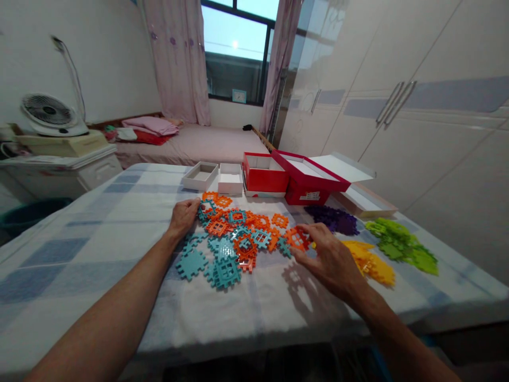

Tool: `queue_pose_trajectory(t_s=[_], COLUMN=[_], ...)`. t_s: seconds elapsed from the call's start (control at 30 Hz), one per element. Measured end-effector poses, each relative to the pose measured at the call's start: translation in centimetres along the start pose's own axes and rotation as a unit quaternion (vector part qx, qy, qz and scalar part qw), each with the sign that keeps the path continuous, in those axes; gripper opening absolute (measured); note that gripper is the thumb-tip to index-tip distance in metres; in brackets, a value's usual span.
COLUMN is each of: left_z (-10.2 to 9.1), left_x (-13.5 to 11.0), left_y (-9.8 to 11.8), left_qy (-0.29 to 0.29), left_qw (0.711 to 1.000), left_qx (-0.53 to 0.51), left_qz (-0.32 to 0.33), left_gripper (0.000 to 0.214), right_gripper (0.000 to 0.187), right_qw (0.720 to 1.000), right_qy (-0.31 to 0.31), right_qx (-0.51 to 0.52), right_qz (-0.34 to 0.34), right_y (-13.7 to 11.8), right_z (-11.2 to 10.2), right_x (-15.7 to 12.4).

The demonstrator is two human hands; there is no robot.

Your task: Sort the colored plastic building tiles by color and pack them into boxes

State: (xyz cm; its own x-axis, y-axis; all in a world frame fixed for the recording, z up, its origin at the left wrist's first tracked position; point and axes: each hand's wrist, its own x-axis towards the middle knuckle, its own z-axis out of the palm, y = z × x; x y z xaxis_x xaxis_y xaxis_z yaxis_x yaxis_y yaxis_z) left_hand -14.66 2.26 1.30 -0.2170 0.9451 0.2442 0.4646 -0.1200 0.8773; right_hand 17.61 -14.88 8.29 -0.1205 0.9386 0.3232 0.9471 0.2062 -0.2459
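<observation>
A mixed heap of orange and teal plastic building tiles lies in the middle of the table. My left hand rests on the heap's left edge, fingers curled over a teal tile. My right hand is at the heap's right edge, thumb and fingers pinching an orange tile. Sorted piles lie to the right: purple tiles, yellow tiles and green tiles.
The table wears a blue-and-white checked cloth. At its back stand two small white boxes, a red box and an open red shoebox with its lid. A wardrobe is on the right, a bed and a fan to the left.
</observation>
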Motion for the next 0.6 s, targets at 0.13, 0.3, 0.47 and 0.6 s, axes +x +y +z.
queue_pose_trajectory(t_s=[0.13, 0.3, 0.47, 0.6], left_z=[0.0, -0.1, 0.1, 0.1], left_x=[0.0, -0.1, 0.1, 0.1], left_y=[0.2, 0.4, 0.0, 0.0], left_qy=[0.002, 0.004, 0.006, 0.010], left_qw=[1.000, 1.000, 1.000, 1.000], left_qx=[-0.006, 0.004, -0.002, 0.006], left_qz=[0.001, 0.012, 0.020, 0.023], left_gripper=[0.049, 0.048, 0.049, 0.049], right_gripper=[0.043, 0.058, 0.051, 0.041], right_qw=[0.998, 0.995, 0.989, 0.985], right_qy=[0.009, -0.017, -0.124, -0.148], right_qx=[-0.054, -0.087, -0.082, -0.080], right_qz=[0.043, 0.047, 0.019, 0.037], right_y=[-0.2, -0.1, 0.6, 1.1], right_z=[1.1, 2.7, 2.8, 3.3], right_x=[5.8, 7.4, 3.6, 2.1])
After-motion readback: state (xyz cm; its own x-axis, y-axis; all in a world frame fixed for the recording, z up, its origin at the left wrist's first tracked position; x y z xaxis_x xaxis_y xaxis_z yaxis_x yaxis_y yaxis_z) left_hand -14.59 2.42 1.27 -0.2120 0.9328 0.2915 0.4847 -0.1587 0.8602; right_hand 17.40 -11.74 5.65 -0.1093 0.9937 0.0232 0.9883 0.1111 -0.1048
